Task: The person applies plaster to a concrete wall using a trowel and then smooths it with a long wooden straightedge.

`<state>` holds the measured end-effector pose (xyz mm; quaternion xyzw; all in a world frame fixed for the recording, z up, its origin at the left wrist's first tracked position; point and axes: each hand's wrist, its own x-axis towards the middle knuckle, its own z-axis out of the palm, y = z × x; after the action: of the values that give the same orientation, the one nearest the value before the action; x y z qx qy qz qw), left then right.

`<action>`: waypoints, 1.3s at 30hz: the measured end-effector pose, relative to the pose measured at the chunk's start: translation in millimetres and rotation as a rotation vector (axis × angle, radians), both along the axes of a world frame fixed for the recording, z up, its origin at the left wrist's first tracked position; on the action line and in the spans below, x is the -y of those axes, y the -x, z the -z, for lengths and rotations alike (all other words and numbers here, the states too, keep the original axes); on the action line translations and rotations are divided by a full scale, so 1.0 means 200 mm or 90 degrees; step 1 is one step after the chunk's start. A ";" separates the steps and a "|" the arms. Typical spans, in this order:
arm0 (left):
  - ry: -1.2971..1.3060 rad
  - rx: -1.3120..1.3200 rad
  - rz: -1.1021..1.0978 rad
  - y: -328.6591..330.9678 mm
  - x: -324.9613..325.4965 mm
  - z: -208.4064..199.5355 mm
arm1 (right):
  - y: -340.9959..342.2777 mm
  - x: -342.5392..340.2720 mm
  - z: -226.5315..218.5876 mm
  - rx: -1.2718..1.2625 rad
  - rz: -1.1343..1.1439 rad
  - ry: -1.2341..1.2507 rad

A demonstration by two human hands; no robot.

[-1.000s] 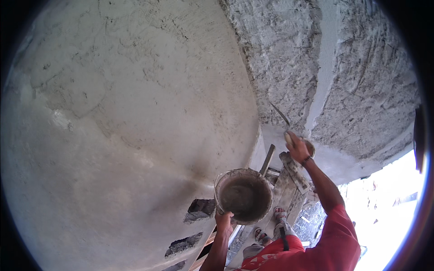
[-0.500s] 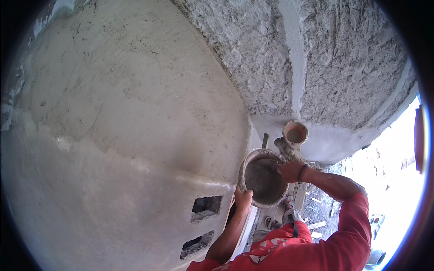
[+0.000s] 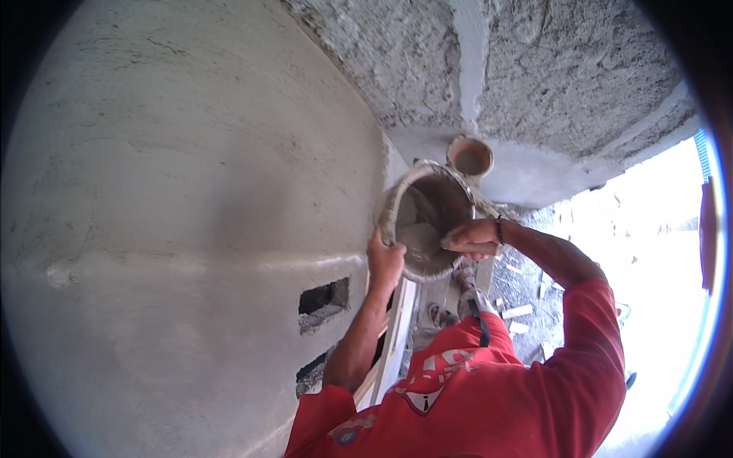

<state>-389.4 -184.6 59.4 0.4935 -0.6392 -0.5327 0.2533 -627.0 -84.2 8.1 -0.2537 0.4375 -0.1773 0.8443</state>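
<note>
A round bucket [image 3: 390, 208] with a mortar-crusted rim is tilted in front of me, wet grey mortar [image 3: 412, 206] inside. My left hand [image 3: 387, 262] grips its near left rim, thumb over the edge. At the right side of the bucket my right hand [image 3: 472, 235] is closed round the pale handle of a trowel [image 3: 421, 235]. The trowel's blade reaches into the mortar and is coated with it, so its outline is hard to make out. A dark bracelet circles my right wrist.
A smooth plastered wall [image 3: 175, 198] fills the left, with two rectangular holes [image 3: 324, 305]. Rough wall [image 3: 573, 84] rises beyond the bucket. A smaller orange-brown bucket [image 3: 470, 157] stands behind the large one. Wooden scraps [image 3: 518, 311] lie below, near my feet.
The bucket now appears higher and further left, with my left hand still on its rim. My right hand has come inward over the opening, and the trowel's blade and handle now show.
</note>
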 end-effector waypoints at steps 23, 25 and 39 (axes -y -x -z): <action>-0.160 -0.177 -0.269 -0.06 0.23 0.06 | 0.03 0.14 -0.56 0.264 0.677 0.166; -0.167 -0.169 -0.287 -0.09 0.23 0.07 | 0.10 0.25 -0.59 0.256 0.829 0.196; -0.210 -0.153 -0.424 -0.44 0.11 0.20 | 0.80 1.06 -0.59 -0.237 1.408 0.718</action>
<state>-301.7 -206.1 20.3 0.6419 -0.3155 -0.5711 0.4027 -786.3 -296.8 126.7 -0.0979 0.3915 -0.9132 -0.0568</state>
